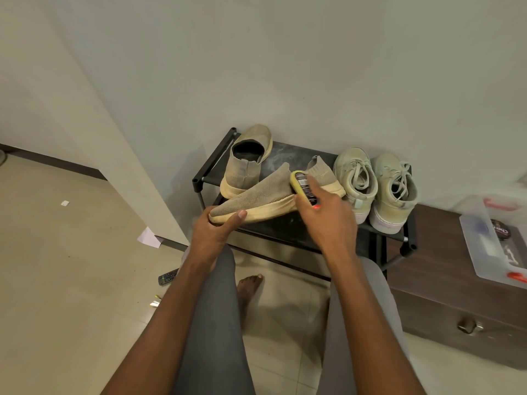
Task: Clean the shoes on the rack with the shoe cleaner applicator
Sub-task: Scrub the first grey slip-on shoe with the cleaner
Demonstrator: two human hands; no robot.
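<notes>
A beige knit slip-on shoe [262, 192] lies tilted on its side over the front of the black shoe rack [205, 173]. My left hand [216, 232] grips its toe and sole from below. My right hand [325, 215] holds the yellow shoe cleaner applicator [303, 186], whose top end presses against the shoe's upper near the collar. The matching slip-on [246, 161] stands upright at the rack's back left. Two pale lace-up sneakers [355, 178] [395, 192] sit side by side on the rack's right end.
A brown wooden cabinet [445, 280] stands right of the rack, with a clear plastic box [484, 238] on top. A remote control [168, 276], paper scraps and small bits lie on the tiled floor at left. My legs and a bare foot [249, 289] are below the rack.
</notes>
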